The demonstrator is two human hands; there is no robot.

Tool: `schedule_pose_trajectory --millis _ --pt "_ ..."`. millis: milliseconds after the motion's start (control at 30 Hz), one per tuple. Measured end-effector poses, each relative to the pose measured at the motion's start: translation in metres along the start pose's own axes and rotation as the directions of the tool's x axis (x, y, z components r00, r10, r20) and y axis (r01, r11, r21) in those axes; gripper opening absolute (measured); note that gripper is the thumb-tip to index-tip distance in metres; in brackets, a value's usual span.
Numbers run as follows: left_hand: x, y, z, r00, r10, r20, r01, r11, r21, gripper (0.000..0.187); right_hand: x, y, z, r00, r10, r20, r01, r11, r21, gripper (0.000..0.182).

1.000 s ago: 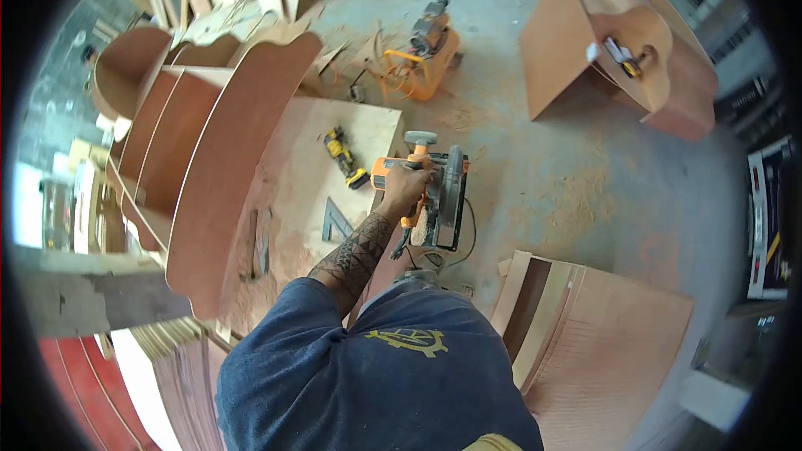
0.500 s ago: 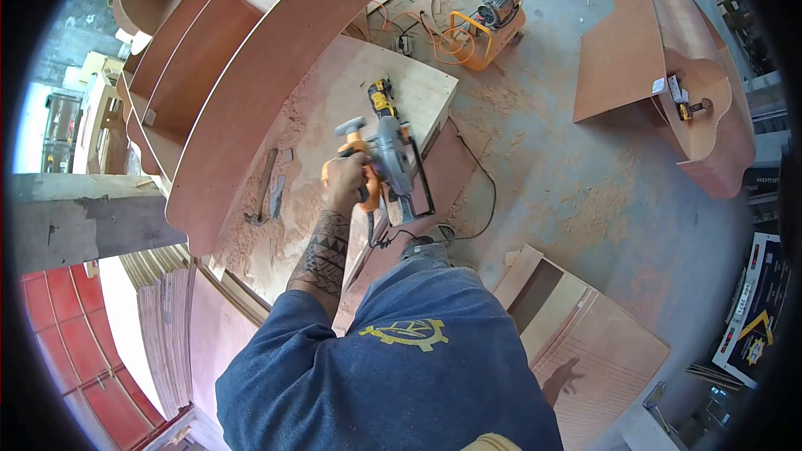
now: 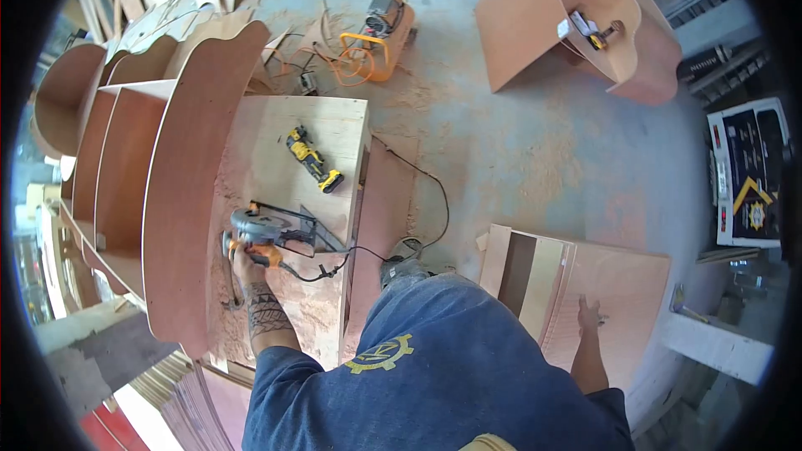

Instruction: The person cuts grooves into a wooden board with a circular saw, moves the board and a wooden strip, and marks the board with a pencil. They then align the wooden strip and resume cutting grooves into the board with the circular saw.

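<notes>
My left hand (image 3: 244, 266) is wrapped round the handle of an orange-and-grey circular saw (image 3: 261, 224), which lies on its side over the dusty wooden workbench (image 3: 276, 119). From the saw a black cord (image 3: 317, 275) runs across the bench edge. A yellow-and-black cordless power tool (image 3: 311, 160) rests farther up the bench. Beside my left wrist, a hammer (image 3: 231, 288) is partly covered by the hand and saw. Out to the right, my right hand (image 3: 591, 315) has its fingers apart above a flat wooden panel (image 3: 628, 284) and holds nothing visible.
A large curved wooden shelf unit (image 3: 185, 175) stands along the bench's left side. Beyond the bench sits an orange compressor (image 3: 380, 29) with a coiled hose. A curved wooden piece (image 3: 522, 21) stands at the back right. Sawdust (image 3: 547, 163) covers parts of the floor.
The circular saw has gone leftward and down to the bench in my left hand, past the yellow tool. My right hand has reached forward over the panel, and the view has turned right.
</notes>
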State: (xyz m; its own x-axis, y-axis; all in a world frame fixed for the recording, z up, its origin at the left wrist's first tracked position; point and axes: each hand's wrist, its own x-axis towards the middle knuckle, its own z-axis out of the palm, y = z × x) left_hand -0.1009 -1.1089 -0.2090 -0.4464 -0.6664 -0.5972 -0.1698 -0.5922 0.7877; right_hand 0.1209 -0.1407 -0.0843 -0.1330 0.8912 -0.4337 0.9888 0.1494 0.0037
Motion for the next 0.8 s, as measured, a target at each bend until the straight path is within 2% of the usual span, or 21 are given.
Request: schedule_pose_trajectory --millis 33,67,133,167,200,233,267,300,333,367,400,433,467,500,533,567,667,800 --pt "-0.003 -0.003 -0.001 0.995 0.088 0.039 -0.085 0.993 -0.083 0.007 0.008 0.001 -0.007 1.000 0.016 -0.011 -0.016 1.000 0.003 0.116" --pt "-0.010 -0.006 -0.006 0.996 0.076 0.054 -0.072 0.994 -0.078 0.007 0.014 0.001 -0.011 0.999 -0.034 0.003 0.034 0.999 -0.035 0.115" --pt "-0.042 -0.004 -0.006 0.979 0.047 0.196 -0.023 0.993 -0.119 0.006 0.023 -0.003 -0.009 0.994 -0.111 0.024 0.113 0.985 -0.127 0.113" --pt "-0.028 -0.018 -0.020 0.959 0.066 0.274 -0.020 0.985 -0.169 0.007 0.023 -0.009 -0.015 0.991 -0.131 0.028 0.134 0.974 -0.181 0.112" --pt "-0.007 -0.035 -0.037 0.933 0.081 0.352 -0.003 0.976 -0.219 0.008 0.002 -0.026 -0.021 0.990 -0.143 -0.003 0.141 0.980 -0.144 0.111" --pt "-0.005 -0.043 -0.044 0.954 0.012 0.301 0.064 0.968 -0.243 0.008 -0.023 -0.047 -0.025 0.987 -0.155 -0.038 0.150 0.982 -0.112 0.112" --pt "-0.008 -0.048 -0.045 0.966 -0.061 0.251 0.129 0.956 -0.264 0.009 -0.022 -0.052 -0.025 0.970 -0.243 0.017 0.244 0.968 -0.060 0.113" --pt "-0.016 -0.057 -0.046 0.970 0.064 0.234 -0.040 0.994 -0.106 0.012 -0.032 -0.067 -0.023 0.975 -0.219 0.021 0.220 0.970 -0.105 0.111" --pt "-0.027 -0.057 -0.042 0.940 0.089 0.330 -0.066 0.995 -0.080 0.015 -0.030 -0.072 -0.016 0.958 -0.283 0.039 0.286 0.951 -0.121 0.110" --pt "-0.036 -0.059 -0.039 0.899 0.113 0.423 -0.097 0.994 -0.060 0.019 -0.035 -0.081 -0.018 0.889 -0.445 0.105 0.455 0.883 -0.116 0.107" --pt "-0.045 -0.056 -0.036 0.813 0.051 0.580 0.045 0.988 -0.149 0.023 -0.046 -0.093 -0.013 0.918 -0.386 0.091 0.396 0.905 -0.157 0.103" --pt "-0.052 -0.063 -0.039 0.839 0.146 0.525 -0.197 0.980 0.042 0.023 -0.065 -0.109 -0.018 0.918 -0.382 0.108 0.397 0.897 -0.196 0.102" --pt "-0.059 -0.067 -0.034 0.827 0.274 0.492 -0.427 0.874 0.231 0.023 -0.073 -0.116 -0.014 0.931 -0.348 0.114 0.362 0.919 -0.154 0.105" --pt "-0.073 -0.067 -0.017 0.948 0.241 0.207 -0.279 0.944 0.176 0.024 -0.081 -0.122 -0.011 0.942 -0.313 0.120 0.326 0.939 -0.111 0.109" --pt "-0.091 -0.064 0.002 0.978 0.185 -0.097 -0.182 0.983 0.037 0.026 -0.087 -0.122 -0.008 0.949 -0.301 0.099 0.309 0.948 -0.080 0.111" --pt "-0.094 -0.064 0.011 0.962 0.181 -0.204 -0.179 0.983 0.029 0.027 -0.086 -0.116 -0.006 0.956 -0.279 0.085 0.285 0.956 -0.074 0.111" --pt "-0.095 -0.066 0.019 0.958 0.170 -0.232 -0.154 0.984 0.083 0.029 -0.078 -0.093 0.005 0.959 -0.251 0.133 0.266 0.958 -0.111 0.113" --pt "-0.099 -0.075 0.027 0.969 0.148 -0.198 -0.124 0.984 0.131 0.031 -0.077 -0.052 0.005 0.972 -0.111 0.207 0.146 0.976 -0.162 0.111"
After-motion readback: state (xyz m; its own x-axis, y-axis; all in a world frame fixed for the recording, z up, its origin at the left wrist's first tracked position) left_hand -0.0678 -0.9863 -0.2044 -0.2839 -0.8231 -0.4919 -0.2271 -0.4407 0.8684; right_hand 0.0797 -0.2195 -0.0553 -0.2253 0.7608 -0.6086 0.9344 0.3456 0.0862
